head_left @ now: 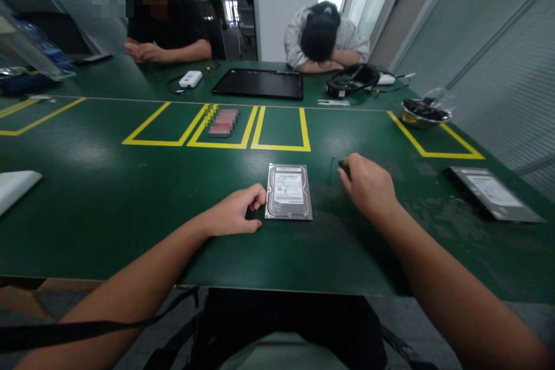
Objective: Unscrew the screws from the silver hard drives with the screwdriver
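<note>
A hard drive (pixel 288 192) with a silver case and white label lies flat on the green table (pixel 130 196) in front of me. Just left of it rests my left hand (pixel 238 210), its thumb held apart from loosely curled fingers and nothing between them. The fingertips are close to the drive's left edge; whether they touch it I cannot tell. My right hand (pixel 368 185), to the right of the drive, pinches a small dark tool with a thin bent tip (pixel 341 164). The fingers cover most of that tool.
Another hard drive (pixel 494 193) lies at the right. Behind it stands a metal bowl (pixel 427 114) of dark pieces. Yellow tape frames (pixel 281 148) mark the table; one contains a blurred reddish item (pixel 223 122). A black panel (pixel 259 82) and a headset (pixel 353 79) lie before two people.
</note>
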Motion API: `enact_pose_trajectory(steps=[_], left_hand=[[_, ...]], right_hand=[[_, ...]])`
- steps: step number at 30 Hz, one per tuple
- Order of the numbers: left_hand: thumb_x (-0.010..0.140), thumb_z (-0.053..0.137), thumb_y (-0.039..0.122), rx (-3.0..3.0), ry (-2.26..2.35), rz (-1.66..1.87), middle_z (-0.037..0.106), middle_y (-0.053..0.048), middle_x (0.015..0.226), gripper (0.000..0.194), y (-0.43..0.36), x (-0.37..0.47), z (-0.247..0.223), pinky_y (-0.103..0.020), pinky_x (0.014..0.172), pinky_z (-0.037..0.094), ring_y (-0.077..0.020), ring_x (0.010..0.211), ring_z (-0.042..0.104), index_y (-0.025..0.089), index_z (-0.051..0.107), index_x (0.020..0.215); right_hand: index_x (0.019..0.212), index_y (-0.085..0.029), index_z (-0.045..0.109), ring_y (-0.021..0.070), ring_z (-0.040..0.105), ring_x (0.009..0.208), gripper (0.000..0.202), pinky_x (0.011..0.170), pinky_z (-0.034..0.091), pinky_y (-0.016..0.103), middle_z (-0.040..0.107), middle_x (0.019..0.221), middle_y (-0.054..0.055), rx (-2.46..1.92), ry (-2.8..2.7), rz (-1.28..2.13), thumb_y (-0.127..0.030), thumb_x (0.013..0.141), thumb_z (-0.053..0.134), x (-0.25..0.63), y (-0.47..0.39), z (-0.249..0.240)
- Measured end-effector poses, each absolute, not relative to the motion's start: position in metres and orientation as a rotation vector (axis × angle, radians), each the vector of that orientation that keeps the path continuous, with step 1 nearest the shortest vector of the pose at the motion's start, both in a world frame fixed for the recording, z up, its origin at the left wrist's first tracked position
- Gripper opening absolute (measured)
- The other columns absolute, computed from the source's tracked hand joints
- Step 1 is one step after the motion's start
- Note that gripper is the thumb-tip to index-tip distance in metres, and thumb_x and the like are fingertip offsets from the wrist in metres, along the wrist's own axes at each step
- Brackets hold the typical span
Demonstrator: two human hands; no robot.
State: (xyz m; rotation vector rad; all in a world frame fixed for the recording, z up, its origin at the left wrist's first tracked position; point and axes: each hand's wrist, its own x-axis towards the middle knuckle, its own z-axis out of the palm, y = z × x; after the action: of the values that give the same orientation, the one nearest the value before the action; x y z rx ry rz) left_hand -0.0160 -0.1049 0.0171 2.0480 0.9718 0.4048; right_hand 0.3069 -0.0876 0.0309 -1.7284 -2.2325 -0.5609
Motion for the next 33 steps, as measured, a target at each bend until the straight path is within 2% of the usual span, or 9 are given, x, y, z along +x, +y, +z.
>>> enact_pose_trajectory(steps=[5, 10, 13, 16, 19, 22, 28, 33], left_hand=[[0.06, 0.049, 0.006, 1.676, 0.995, 0.567, 0.044, 0.002, 0.084, 0.032, -0.102, -0.011, 0.014, -0.026, 0.067, 0.035, -0.0127, 0.077, 0.042, 0.02, 0.044, 0.088], [0.052, 0.053, 0.006, 1.217, 1.184, 0.917, 0.049, 0.003, 0.078, 0.033, -0.092, 0.007, 0.019, -0.023, 0.061, 0.033, -0.0105, 0.071, 0.046, 0.018, 0.05, 0.082], [0.055, 0.06, 0.01, 0.887, 1.331, 1.099, 0.049, 0.003, 0.074, 0.032, -0.085, 0.02, 0.03, -0.022, 0.055, 0.03, -0.0085, 0.062, 0.043, 0.018, 0.053, 0.085], [0.063, 0.064, 0.018, 0.754, 1.425, 1.156, 0.048, 0.004, 0.071, 0.028, -0.079, 0.033, 0.038, -0.022, 0.052, 0.03, -0.0089, 0.06, 0.045, 0.019, 0.053, 0.089], [0.072, 0.059, 0.023, 1.008, 1.51, 1.183, 0.053, 0.001, 0.076, 0.02, -0.072, 0.041, 0.033, -0.023, 0.056, 0.036, -0.0111, 0.066, 0.049, 0.019, 0.052, 0.09], [0.076, 0.055, 0.027, 1.372, 1.519, 1.215, 0.059, -0.001, 0.082, 0.013, -0.062, 0.037, 0.019, -0.026, 0.067, 0.043, -0.0139, 0.075, 0.054, 0.019, 0.052, 0.087], [0.082, 0.056, 0.024, 1.978, 1.659, 0.769, 0.066, -0.003, 0.079, 0.008, -0.048, 0.009, 0.004, -0.032, 0.072, 0.044, -0.0174, 0.074, 0.059, 0.019, 0.062, 0.082], [0.086, 0.054, 0.024, 2.153, 1.712, 0.585, 0.068, -0.004, 0.081, 0.01, -0.046, 0.004, 0.001, -0.031, 0.069, 0.043, -0.019, 0.075, 0.061, 0.02, 0.063, 0.085]], right_hand=[[0.1, -0.017, 0.062, 0.0225, 0.062, 0.086, 0.016, 0.07, 0.048, 0.031, 0.062, 0.108, 0.013, -1.698, -2.254, -0.396, -0.026, 0.093, 0.051, 0.311, -0.081, 0.015], [0.108, -0.012, 0.068, 0.0244, 0.064, 0.093, 0.029, 0.085, 0.054, 0.037, 0.058, 0.116, 0.016, -1.67, -2.194, -0.127, -0.031, 0.091, 0.056, 0.317, -0.074, 0.001], [0.114, -0.009, 0.069, 0.027, 0.064, 0.099, 0.035, 0.094, 0.053, 0.041, 0.057, 0.121, 0.019, -1.663, -2.197, -0.078, -0.031, 0.09, 0.055, 0.32, -0.073, -0.003], [0.115, -0.009, 0.069, 0.0288, 0.063, 0.104, 0.037, 0.096, 0.052, 0.044, 0.057, 0.12, 0.019, -1.646, -2.222, -0.069, -0.031, 0.09, 0.054, 0.321, -0.074, -0.002], [0.116, -0.011, 0.068, 0.0291, 0.061, 0.106, 0.037, 0.094, 0.052, 0.045, 0.058, 0.12, 0.019, -1.642, -2.234, -0.058, -0.033, 0.09, 0.053, 0.322, -0.076, 0.001], [0.114, -0.013, 0.068, 0.0274, 0.061, 0.105, 0.034, 0.095, 0.051, 0.044, 0.059, 0.117, 0.016, -1.624, -2.252, -0.048, -0.033, 0.09, 0.054, 0.323, -0.076, 0.004], [0.108, -0.014, 0.069, 0.0251, 0.062, 0.099, 0.03, 0.093, 0.051, 0.041, 0.064, 0.108, 0.013, -1.583, -2.251, -0.013, -0.034, 0.091, 0.054, 0.332, -0.071, 0.012], [0.107, -0.014, 0.069, 0.026, 0.062, 0.101, 0.032, 0.093, 0.05, 0.041, 0.066, 0.107, 0.013, -1.672, -2.243, -0.087, -0.037, 0.092, 0.052, 0.337, -0.073, 0.023]])
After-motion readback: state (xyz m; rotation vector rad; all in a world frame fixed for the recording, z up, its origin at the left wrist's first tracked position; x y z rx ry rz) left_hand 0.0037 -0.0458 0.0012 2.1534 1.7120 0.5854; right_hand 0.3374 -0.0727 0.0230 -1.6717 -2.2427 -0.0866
